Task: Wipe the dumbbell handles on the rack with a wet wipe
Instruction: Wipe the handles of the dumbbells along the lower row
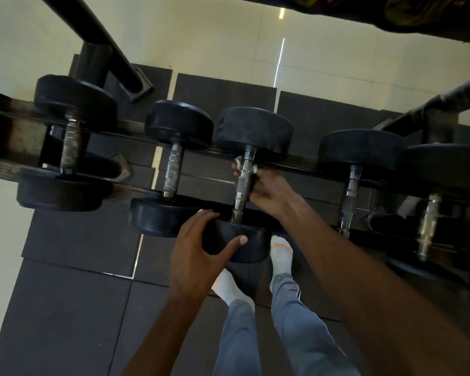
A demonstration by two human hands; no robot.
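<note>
Centre of frame: right hand (266, 189) pinches a white wet wipe (239, 160) around the knurled steel handle (243, 180) of the middle dumbbell (253, 131) on the rack (14, 137). Left hand (198, 251) grips its near rubber head (242, 244), steadying. Judged: dumbbell heavy, rigid, prone to roll; wipe limp, and damp steel likely slick.

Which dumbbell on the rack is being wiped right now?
The third black dumbbell from the left: the right hand wraps a white wet wipe around its metal handle while the left hand grips its near head.
</note>
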